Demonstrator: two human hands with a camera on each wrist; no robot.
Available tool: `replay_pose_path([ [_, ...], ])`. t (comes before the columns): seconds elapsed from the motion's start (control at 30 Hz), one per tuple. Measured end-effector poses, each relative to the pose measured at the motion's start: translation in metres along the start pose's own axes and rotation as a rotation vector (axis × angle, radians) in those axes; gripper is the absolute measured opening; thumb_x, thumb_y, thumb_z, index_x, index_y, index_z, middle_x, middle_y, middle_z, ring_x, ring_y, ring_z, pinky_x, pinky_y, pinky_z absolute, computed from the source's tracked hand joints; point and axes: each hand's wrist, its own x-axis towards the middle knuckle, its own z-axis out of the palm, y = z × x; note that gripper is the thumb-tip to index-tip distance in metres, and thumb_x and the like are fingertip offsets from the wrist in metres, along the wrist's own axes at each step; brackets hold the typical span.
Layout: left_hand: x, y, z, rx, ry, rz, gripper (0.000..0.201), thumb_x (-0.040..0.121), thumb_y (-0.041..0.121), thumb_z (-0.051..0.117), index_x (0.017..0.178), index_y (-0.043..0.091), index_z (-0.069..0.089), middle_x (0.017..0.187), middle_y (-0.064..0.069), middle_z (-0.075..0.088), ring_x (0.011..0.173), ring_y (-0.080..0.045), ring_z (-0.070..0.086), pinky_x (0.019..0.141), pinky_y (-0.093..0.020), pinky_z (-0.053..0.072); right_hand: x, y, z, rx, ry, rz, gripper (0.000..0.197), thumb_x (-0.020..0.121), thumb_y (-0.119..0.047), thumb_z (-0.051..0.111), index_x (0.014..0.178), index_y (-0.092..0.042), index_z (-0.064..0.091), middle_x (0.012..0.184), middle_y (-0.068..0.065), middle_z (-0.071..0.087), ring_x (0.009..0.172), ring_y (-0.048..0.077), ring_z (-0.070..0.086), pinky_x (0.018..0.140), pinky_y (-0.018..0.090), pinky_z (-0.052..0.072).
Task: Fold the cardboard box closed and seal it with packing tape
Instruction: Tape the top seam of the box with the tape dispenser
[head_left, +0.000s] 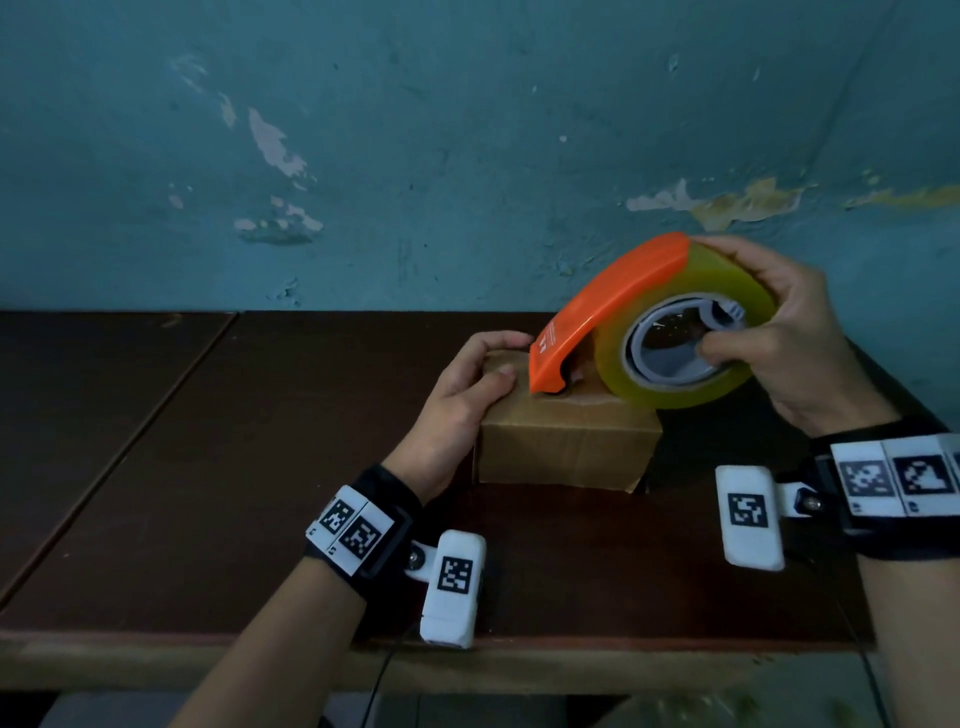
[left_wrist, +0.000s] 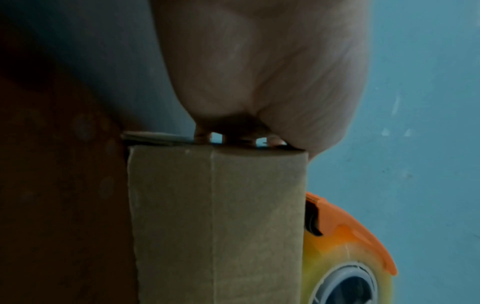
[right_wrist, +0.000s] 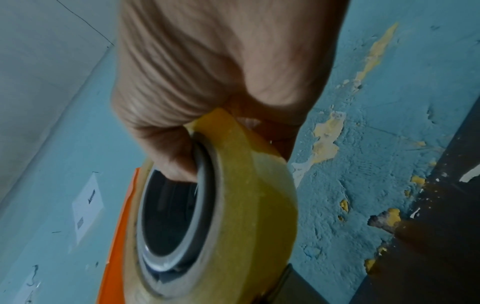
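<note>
In the head view, one cardboard box (head_left: 566, 441) is seen near the middle of a dark wooden table (head_left: 218, 467), its top flaps folded down. The left hand (head_left: 462, 395) is clasped over the box's 9 o'clock end, thumb on top. One tape dispenser (head_left: 654, 317), orange-guarded with one yellowish roll, is gripped by the right hand (head_left: 795, 338), its nose touching the box top. In the left wrist view, three fingertips (left_wrist: 202, 137) are counted at the box (left_wrist: 215, 226) edge, the dispenser (left_wrist: 348, 253) at 4 o'clock. In the right wrist view, the right hand (right_wrist: 207, 82) is curled into the roll (right_wrist: 246, 205).
</note>
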Motion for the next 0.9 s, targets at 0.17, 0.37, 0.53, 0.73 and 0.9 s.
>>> replay_pose_path([
  [0.17,-0.007,0.006,-0.004,0.100,-0.163,-0.018,0.079,0.071,0.044,0.087,0.136,0.015,0.053,0.137,-0.017,0.059,0.122,-0.037,0.061,0.098,-0.052,0.055,-0.001,-0.001,0.001,0.023,-0.004,-0.007,0.092,0.063,0.035,0.056,0.132,-0.025,0.063,0.108,0.000,0.073,0.097,0.017,0.071,0.081,0.028,0.061],
  [0.37,-0.001,0.003,-0.014,0.256,-0.065,0.039,0.080,0.062,0.000,0.095,0.131,0.019,0.058,0.126,-0.007,0.066,0.115,-0.025,0.067,0.097,-0.047,0.057,-0.001,0.009,0.004,0.018,0.058,0.002,0.085,0.069,0.029,0.067,0.140,-0.015,0.054,0.117,0.006,0.067,0.103,0.017,0.070,0.085,0.030,0.059],
  [0.53,0.001,0.001,-0.020,0.174,-0.044,0.050,0.083,0.064,-0.006,0.091,0.135,0.014,0.055,0.130,-0.012,0.063,0.118,-0.026,0.066,0.095,-0.041,0.057,-0.005,0.027,0.020,0.109,0.246,0.066,0.069,0.074,0.017,0.073,0.130,-0.018,0.054,0.115,0.006,0.067,0.103,0.019,0.071,0.082,0.030,0.060],
  [0.73,0.001,0.002,-0.021,0.096,-0.082,0.016,0.087,0.066,-0.003,0.086,0.141,0.016,0.047,0.134,-0.008,0.058,0.120,-0.024,0.065,0.094,-0.037,0.057,-0.016,0.045,0.062,0.295,0.419,0.147,0.043,0.078,0.000,0.076,0.120,-0.002,0.067,0.114,0.012,0.075,0.106,0.025,0.073,0.091,0.038,0.059],
  [0.9,0.002,-0.002,-0.023,0.087,-0.060,0.015,0.107,0.061,0.004,0.091,0.150,0.025,0.035,0.137,-0.006,0.054,0.118,-0.019,0.066,0.096,-0.035,0.056,-0.022,0.046,0.082,0.323,0.414,0.188,0.025,0.086,-0.009,0.073,0.108,-0.020,0.075,0.113,0.004,0.077,0.110,0.023,0.071,0.098,0.046,0.055],
])
